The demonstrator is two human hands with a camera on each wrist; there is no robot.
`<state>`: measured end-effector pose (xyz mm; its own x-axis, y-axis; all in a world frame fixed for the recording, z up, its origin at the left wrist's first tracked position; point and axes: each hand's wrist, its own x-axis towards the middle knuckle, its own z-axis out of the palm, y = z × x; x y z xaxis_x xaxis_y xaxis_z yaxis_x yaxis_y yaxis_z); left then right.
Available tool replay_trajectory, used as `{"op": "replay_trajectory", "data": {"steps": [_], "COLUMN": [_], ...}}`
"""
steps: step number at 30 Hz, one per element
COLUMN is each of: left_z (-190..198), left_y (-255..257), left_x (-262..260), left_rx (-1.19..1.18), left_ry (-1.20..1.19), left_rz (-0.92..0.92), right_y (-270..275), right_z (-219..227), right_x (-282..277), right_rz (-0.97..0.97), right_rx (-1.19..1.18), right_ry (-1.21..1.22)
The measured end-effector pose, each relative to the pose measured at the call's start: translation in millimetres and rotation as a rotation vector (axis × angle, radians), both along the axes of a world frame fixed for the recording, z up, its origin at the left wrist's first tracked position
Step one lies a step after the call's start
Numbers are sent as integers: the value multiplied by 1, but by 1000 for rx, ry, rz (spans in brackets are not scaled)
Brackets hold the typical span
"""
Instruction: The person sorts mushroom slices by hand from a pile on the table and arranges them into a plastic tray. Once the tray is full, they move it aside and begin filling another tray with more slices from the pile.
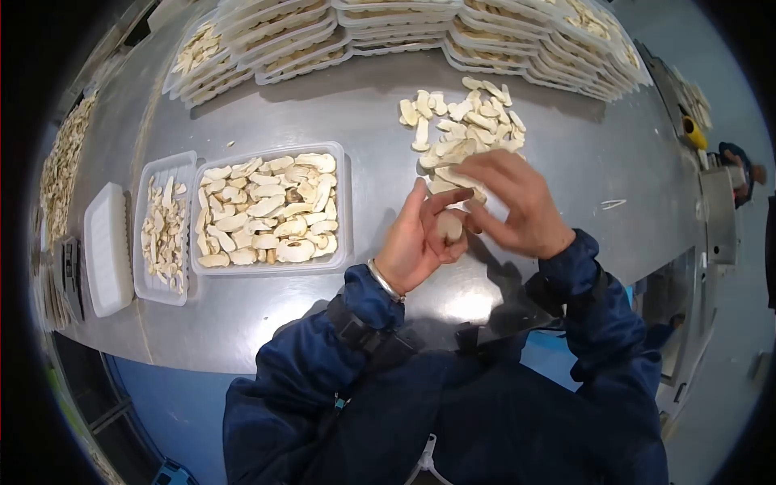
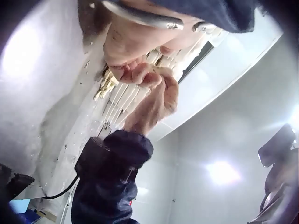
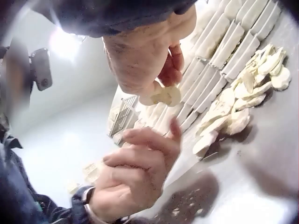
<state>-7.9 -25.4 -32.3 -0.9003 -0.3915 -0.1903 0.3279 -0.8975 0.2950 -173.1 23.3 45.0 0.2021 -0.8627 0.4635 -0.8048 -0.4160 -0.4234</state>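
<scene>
Cut side up, a pale mushroom slice (image 1: 449, 228) lies in the curled fingers of the left hand (image 1: 416, 246), palm upward. Just above it, the right hand (image 1: 517, 206) pinches another slice (image 3: 163, 96), seen best in the right wrist view. There the left hand (image 3: 135, 175) is below that slice, apart from it. In the left wrist view the two hands overlap, and a slice (image 2: 161, 71) shows at the fingers. Beyond the hands loose slices (image 1: 477, 121) are heaped on the metal table (image 1: 380, 121).
A clear tray (image 1: 346, 202) full of slices stands at the left, beside a tray of smaller pieces (image 1: 164, 234) and a white lid-like tray (image 1: 109, 246). Stacked filled trays (image 1: 396, 32) line the back. A thin pale item (image 1: 613, 204) lies at the right.
</scene>
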Motion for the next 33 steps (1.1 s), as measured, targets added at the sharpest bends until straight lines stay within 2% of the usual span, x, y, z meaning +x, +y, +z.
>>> {"op": "replay_trajectory", "data": {"steps": [2,3,6,11,13,16,17,18,20,23,26,27,28,30,32,33], "left_z": [-9,-14,-19,-14,-16,-19,-17,-16,-8,11,-12,-14,-16,-17,-6,-9], "left_y": [-4,-3,-5,-7,-10,-20,-21,-21,-14,-4,-25,-32,-32,-27,-9,-8], "left_x": [1,0,2,1,4,12,14,15,12,8,23,26,26,22,14,13], "left_rx": [-152,-189,-251,2,81,153,195,197,211,231,276,245,241,233,278,263], "left_ry": [-17,-30,-7,19,75,264,131,173,74,-14,225,307,271,203,131,138], "left_rz": [-70,-67,-99,-88,-58,105,252,315,413,419,371,405,423,463,398,364], "right_y": [-10,-18,-33,-25,-14,11,21,30,47,64,65,62,60,57,64,68], "right_z": [-15,-20,-40,-48,-46,-44,-39,-36,-34,-35,-34,-34,-34,-30,-20,-19], "right_x": [-24,-36,-41,-35,-40,-50,-54,-57,-61,-59,-49,-49,-47,-35,-6,7], "right_rz": [-244,-340,-235,-179,-201,-253,-269,-285,-324,-393,-449,-477,-504,-379,-271,-185], "right_rx": [-67,-10,19,65,68,92,106,120,110,109,66,51,35,71,209,189], "right_ry": [43,163,229,259,277,287,288,287,225,214,207,187,167,93,-14,-33]}}
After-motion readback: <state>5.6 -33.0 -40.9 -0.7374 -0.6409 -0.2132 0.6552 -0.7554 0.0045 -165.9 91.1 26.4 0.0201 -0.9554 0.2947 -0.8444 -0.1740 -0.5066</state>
